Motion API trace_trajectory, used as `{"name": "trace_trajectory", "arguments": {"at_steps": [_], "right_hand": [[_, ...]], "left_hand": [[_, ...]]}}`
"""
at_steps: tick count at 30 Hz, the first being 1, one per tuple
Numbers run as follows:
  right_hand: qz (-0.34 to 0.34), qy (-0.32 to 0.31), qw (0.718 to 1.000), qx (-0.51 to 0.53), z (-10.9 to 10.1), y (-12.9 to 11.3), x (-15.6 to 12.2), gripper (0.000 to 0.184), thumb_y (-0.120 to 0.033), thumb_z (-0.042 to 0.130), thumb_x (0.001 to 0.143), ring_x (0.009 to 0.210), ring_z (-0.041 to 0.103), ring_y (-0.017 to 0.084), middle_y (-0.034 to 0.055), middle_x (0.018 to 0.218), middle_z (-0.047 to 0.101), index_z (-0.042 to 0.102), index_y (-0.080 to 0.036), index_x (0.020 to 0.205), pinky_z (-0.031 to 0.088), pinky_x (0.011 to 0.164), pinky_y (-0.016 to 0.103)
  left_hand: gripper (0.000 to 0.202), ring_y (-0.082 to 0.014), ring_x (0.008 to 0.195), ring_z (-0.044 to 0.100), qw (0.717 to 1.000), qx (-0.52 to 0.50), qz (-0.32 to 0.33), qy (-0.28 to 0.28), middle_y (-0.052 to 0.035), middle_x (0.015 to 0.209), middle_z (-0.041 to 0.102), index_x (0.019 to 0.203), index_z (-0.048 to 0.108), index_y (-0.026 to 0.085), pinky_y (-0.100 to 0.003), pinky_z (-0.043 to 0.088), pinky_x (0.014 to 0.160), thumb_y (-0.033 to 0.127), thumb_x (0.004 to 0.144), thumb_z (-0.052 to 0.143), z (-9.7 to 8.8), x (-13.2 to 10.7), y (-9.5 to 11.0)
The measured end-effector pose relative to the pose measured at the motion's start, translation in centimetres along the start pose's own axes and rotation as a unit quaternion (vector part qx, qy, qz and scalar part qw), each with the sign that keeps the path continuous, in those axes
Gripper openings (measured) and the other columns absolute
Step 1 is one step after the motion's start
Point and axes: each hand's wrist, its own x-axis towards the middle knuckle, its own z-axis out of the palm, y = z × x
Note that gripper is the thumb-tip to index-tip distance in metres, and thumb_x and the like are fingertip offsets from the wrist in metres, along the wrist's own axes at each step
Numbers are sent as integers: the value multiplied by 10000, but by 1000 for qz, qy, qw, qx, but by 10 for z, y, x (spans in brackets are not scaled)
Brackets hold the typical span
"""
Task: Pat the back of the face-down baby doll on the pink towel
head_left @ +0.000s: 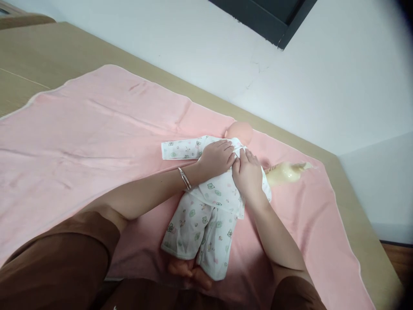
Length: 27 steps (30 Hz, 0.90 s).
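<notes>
A baby doll (240,131) lies on its back on a pink blanket (97,129), dressed in a white printed top and trousers (200,228). My left hand (217,157), with a silver bracelet on the wrist, rests on the doll's chest with fingers curled onto the top's collar. My right hand (248,174) lies beside it, fingertips pinching the same fabric near the neck. One sleeve (182,148) stretches out to the left. The doll's bare arm (287,171) sticks out to the right. Its bare feet (190,271) show below the trousers.
The blanket covers a wooden table (26,51) that runs along a white wall (322,86). A dark frame (274,21) hangs on the wall above. My brown sleeves (54,267) fill the lower left.
</notes>
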Motion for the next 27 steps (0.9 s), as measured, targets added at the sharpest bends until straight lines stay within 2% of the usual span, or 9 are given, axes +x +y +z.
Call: {"name": "trace_trajectory", "arguments": {"at_steps": [3, 6, 10, 15, 20, 27], "right_hand": [[13, 13, 1000, -18, 2, -4, -4, 517, -288, 309, 1002, 1337, 542, 371, 271, 1376, 607, 563, -26, 1369, 356, 1150, 570], [19, 26, 999, 6, 6, 2, -2, 525, -312, 315, 993, 1365, 521, 362, 233, 1406, 598, 554, -69, 1392, 379, 1135, 578], [23, 0, 999, 49, 12, 14, 4, 582, -350, 323, 983, 1465, 394, 355, 218, 1530, 475, 455, -72, 1477, 327, 1171, 595], [30, -14, 997, 74, 14, 20, 7, 590, -371, 328, 982, 1502, 327, 341, 192, 1578, 417, 412, -115, 1508, 280, 1187, 615], [30, -15, 997, 66, 12, 18, 6, 589, -373, 318, 989, 1484, 351, 353, 225, 1566, 421, 419, -94, 1498, 281, 1177, 629], [45, 4, 999, -17, 5, 6, -1, 567, -373, 335, 1000, 1404, 463, 350, 220, 1470, 541, 466, -84, 1470, 394, 1109, 554]], "left_hand": [[250, -261, 1141, 669, 999, 13, -49, 14, -120, 1148, 732, 988, 699, 166, -423, 552, 981, 238, 952, 462, -1, -3, 4], [262, -273, 1221, 629, 996, 2, -88, 14, -129, 1246, 700, 1090, 682, 156, -426, 537, 1018, 252, 935, 495, -1, -3, 4], [371, -294, 1334, 548, 994, -31, -101, -9, -146, 1361, 641, 1246, 632, 120, -464, 444, 1142, 268, 921, 531, 3, 0, -2], [399, -280, 1358, 524, 992, -72, -100, -30, -152, 1397, 615, 1272, 615, 105, -470, 360, 1208, 231, 901, 538, 9, 3, -9], [374, -272, 1337, 537, 992, -74, -98, -29, -139, 1377, 631, 1249, 624, 120, -473, 372, 1195, 241, 908, 532, 8, 4, -10], [385, -284, 1329, 541, 992, -62, -107, -18, -138, 1372, 631, 1262, 621, 134, -473, 391, 1170, 258, 909, 530, 4, 1, -5]]}}
